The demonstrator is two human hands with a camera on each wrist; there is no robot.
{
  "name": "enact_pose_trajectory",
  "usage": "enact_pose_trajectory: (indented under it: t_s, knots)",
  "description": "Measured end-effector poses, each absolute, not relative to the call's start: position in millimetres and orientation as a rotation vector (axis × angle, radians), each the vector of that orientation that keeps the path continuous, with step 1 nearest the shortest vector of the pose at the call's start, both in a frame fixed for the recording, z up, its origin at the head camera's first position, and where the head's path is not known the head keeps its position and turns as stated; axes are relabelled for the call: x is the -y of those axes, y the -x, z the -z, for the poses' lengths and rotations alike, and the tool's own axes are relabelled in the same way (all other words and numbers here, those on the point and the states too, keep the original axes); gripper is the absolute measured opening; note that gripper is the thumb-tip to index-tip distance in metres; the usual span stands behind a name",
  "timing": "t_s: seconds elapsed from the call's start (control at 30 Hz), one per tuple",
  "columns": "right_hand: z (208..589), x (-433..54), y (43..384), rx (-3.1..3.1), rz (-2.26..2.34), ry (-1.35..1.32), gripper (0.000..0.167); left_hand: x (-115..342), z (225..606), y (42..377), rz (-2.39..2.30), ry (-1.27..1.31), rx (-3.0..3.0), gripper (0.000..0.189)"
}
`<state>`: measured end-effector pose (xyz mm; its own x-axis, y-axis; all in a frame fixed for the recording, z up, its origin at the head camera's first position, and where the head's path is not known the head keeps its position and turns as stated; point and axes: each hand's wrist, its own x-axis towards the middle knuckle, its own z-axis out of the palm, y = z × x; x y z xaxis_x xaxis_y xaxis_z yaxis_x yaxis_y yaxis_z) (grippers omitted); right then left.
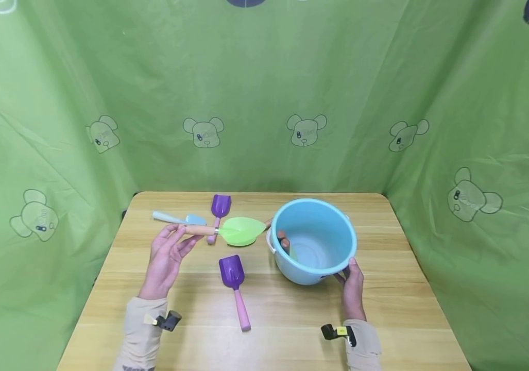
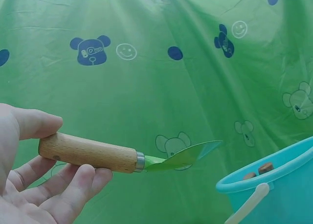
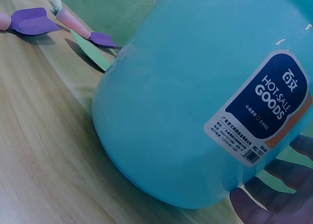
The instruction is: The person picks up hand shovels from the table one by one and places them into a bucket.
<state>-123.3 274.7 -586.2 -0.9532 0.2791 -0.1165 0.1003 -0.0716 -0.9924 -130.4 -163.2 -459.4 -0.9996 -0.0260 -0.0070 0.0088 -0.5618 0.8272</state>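
Observation:
My left hand point(image 1: 164, 260) pinches the wooden handle of a green garden trowel point(image 1: 241, 230), thumb on top and fingers beneath. The trowel is held level over the table, its blade pointing right toward a light blue bucket point(image 1: 310, 275). My right hand point(image 1: 351, 288) grips the bucket at its near right side, thumb at the rim and fingers against the outer wall. The bucket leans, its mouth facing me. Inside, wooden handle ends point(image 2: 265, 168) lean against the left wall. Another green trowel point(image 3: 90, 50) lies on the table beside the bucket, mostly hidden under the held one in the head view.
A purple shovel point(image 1: 233, 273) with a pink handle lies between my hands. Behind the held trowel are a second purple shovel point(image 1: 220, 206) and a light blue shovel point(image 1: 167, 217). Green curtains point(image 1: 255, 93) surround the wooden table point(image 1: 292, 330) at the back and sides.

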Motion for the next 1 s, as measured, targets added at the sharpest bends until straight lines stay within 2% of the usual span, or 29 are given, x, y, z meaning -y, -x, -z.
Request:
enact_pose_trajectory:
  t_s: [0.7, 1.0]
  knots:
    - [581, -276, 121, 2.068, -2.191, 0.422, 0.064, 138, 450, 135, 2.775, -0.016, 1.532, 0.003]
    - [579, -277, 120, 2.084, -2.204, 0.429, 0.066, 121, 442, 139, 2.803, -0.003, 1.510, 0.006]
